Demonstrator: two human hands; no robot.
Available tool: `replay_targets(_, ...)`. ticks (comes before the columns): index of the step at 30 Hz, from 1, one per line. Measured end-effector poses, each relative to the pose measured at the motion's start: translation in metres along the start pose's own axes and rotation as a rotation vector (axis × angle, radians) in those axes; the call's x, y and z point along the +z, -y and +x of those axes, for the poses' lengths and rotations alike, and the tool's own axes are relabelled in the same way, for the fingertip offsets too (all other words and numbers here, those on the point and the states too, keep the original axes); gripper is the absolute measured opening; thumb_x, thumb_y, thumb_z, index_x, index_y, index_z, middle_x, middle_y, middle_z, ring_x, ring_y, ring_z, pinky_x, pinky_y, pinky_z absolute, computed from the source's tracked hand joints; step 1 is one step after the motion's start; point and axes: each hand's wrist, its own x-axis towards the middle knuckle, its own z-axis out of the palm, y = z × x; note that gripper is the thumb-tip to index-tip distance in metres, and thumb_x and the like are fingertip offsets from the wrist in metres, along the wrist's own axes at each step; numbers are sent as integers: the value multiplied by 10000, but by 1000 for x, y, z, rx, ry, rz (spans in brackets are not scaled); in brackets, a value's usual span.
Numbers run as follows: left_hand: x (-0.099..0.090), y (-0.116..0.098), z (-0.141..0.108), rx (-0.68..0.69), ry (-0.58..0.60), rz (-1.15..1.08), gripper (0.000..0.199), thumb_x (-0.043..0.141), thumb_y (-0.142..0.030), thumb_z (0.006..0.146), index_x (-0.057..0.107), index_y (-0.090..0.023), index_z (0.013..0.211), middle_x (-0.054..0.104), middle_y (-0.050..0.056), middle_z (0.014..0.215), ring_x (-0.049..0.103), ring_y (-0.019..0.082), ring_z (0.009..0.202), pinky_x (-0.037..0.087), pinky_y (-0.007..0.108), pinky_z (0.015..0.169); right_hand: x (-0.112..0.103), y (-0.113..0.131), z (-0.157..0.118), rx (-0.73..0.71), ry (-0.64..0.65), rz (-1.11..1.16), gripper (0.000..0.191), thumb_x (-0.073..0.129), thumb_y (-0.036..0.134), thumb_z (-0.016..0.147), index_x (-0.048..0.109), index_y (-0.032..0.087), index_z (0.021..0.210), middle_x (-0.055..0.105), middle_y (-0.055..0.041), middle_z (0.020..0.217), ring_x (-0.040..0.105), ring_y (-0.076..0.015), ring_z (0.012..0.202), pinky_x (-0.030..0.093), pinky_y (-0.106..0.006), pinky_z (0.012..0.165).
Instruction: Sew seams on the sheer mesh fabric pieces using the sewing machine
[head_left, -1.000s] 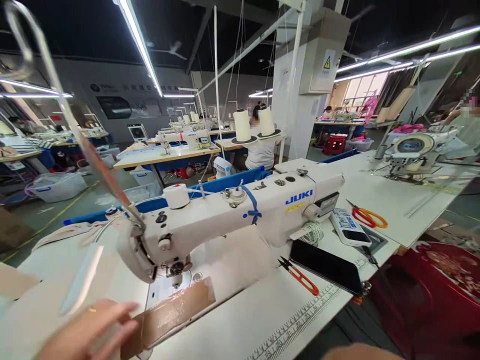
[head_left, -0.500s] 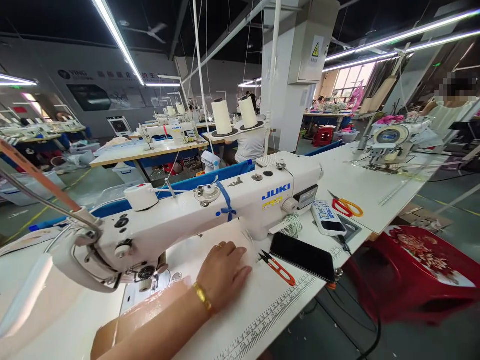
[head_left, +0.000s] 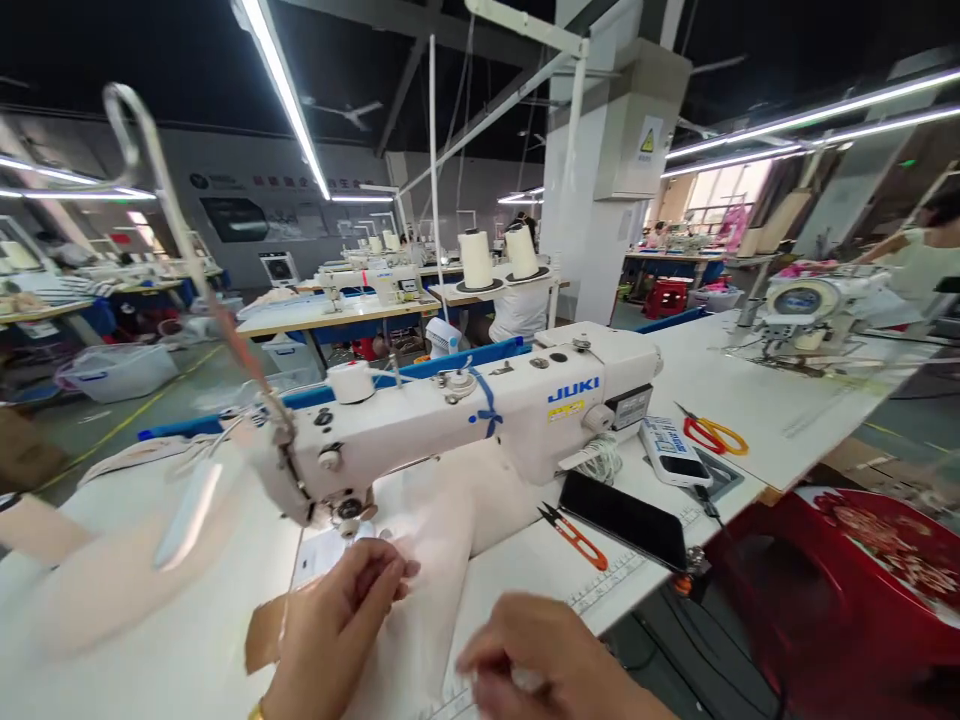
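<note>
My left hand (head_left: 341, 620), with a gold bracelet at its wrist, is just in front of the needle area of the white sewing machine (head_left: 517, 400). Its thumb and fingers are pinched together on pale pink fabric (head_left: 431, 540), which spreads under the machine arm and toward the front edge. To the right, my right hand (head_left: 544, 650) is raised over the table front, blurred, with its fingers curled in; a small whitish bit shows between them, too unclear to name. A brown piece (head_left: 264, 635) lies left of my left hand.
Orange thread snips (head_left: 576, 538), a black phone (head_left: 622, 520), a white device with a cable (head_left: 675, 455) and orange-handled scissors (head_left: 712, 435) lie on the right. A red stool (head_left: 847, 560) stands beside the table. Another sewing machine (head_left: 810, 305) and a person are farther back.
My left hand has drawn back from the flat fabric to the needle area and closed. My right hand has come into view. The fabric now reaches farther forward, and the view has shifted left.
</note>
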Motion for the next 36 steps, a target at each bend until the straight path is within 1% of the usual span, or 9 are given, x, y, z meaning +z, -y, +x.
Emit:
replay_targets(6,-55,36,-44,-215,-78,-180,631,756,-827,636,615,-226,767,752,80,853,679,255,793,589,357,727,43,-24,35,-97,34,-400,423,644,236,972,616,251,1394,552,-180,1464,542,-354,1297,485,-511,1062)
replay_targets(10,-77,57,-62,-322,-76,-288,617,781,-781,634,558,-216,742,751,70,867,639,203,714,553,327,683,51,-29,51,-85,131,-542,167,628,182,964,699,210,1111,674,-152,1236,594,-338,1114,515,-517,960)
replay_targets(13,-92,63,-69,-386,37,-203,563,743,-737,645,544,-219,733,762,74,872,611,187,636,510,315,621,38,-41,65,-111,99,-557,221,483,112,999,680,202,954,691,-118,995,609,-276,952,540,-436,857)
replay_targets(16,-112,59,-70,-343,132,99,468,671,-686,707,571,-233,765,701,17,718,560,184,572,420,293,561,5,-57,72,-132,-16,-646,245,476,137,1006,706,220,1005,700,-118,1000,629,-278,972,548,-430,870)
replay_targets(21,-133,46,-60,-58,-44,537,464,515,-675,882,629,-242,1005,677,22,872,578,208,677,422,318,641,-38,-56,67,20,-229,-1175,370,463,22,878,739,134,1097,683,-222,1249,611,-403,1094,524,-576,869)
replay_targets(26,-100,44,-38,156,37,627,366,614,-558,838,604,-224,987,661,73,999,612,282,903,474,378,781,26,-18,82,-232,-74,-846,357,467,17,920,682,169,1161,721,-123,1121,638,-276,991,547,-420,854)
replay_targets(29,-85,50,-27,194,99,669,253,474,-445,904,505,-231,773,626,56,845,578,252,773,440,360,712,82,-9,98,-375,57,-629,371,519,49,914,635,177,1242,699,-114,1220,612,-273,1099,525,-420,960)
replay_targets(32,-98,66,-21,105,146,505,375,390,-551,956,475,-238,769,577,8,732,537,212,677,422,314,647,112,-17,107,-399,122,-579,332,683,230,913,633,189,1238,684,-109,1221,613,-260,1015,534,-399,909)
replay_targets(36,-140,95,-19,-39,135,460,453,442,-659,908,470,-236,748,511,-20,690,496,201,673,386,277,605,108,-31,102,-392,134,-618,108,642,112,895,634,199,958,716,-31,1012,584,-201,874,500,-318,781)
